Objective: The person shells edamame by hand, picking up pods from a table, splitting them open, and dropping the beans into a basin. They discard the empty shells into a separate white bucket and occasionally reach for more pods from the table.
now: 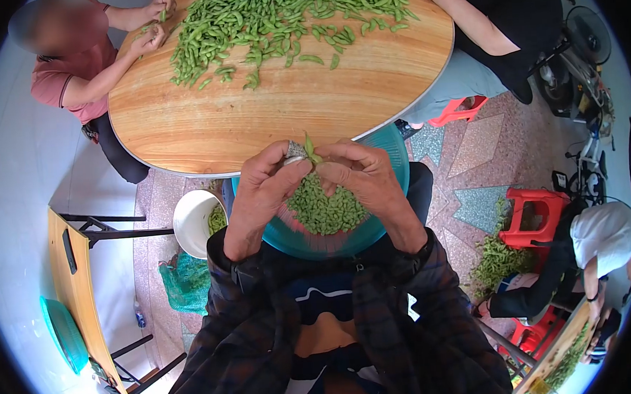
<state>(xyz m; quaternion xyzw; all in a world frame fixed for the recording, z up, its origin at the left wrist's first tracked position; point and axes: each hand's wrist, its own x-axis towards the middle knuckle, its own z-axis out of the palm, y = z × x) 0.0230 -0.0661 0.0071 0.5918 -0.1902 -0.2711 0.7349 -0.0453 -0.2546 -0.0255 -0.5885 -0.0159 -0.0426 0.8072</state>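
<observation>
Both my hands meet above a teal basin (394, 156) that rests on my lap. Shelled green beans (328, 209) lie in it beneath my fingers. A green pod (310, 151) is pinched between the two hands. My left hand (271, 181) has its thumb and fingers closed at the pod's left side, with something grey around a fingertip. My right hand (361, 172) grips the pod from the right with thumb and forefinger. Many unshelled pods (247, 28) are spread over the far part of the wooden table (267, 120).
Across the table, a person (80, 74) at the left handles pods; another (496, 27) sits at the right. A white bucket (191, 223) and green net bag (185, 284) stand left of me. Red stools (524, 236), pods on the floor (500, 261) and a further person (607, 237) are right.
</observation>
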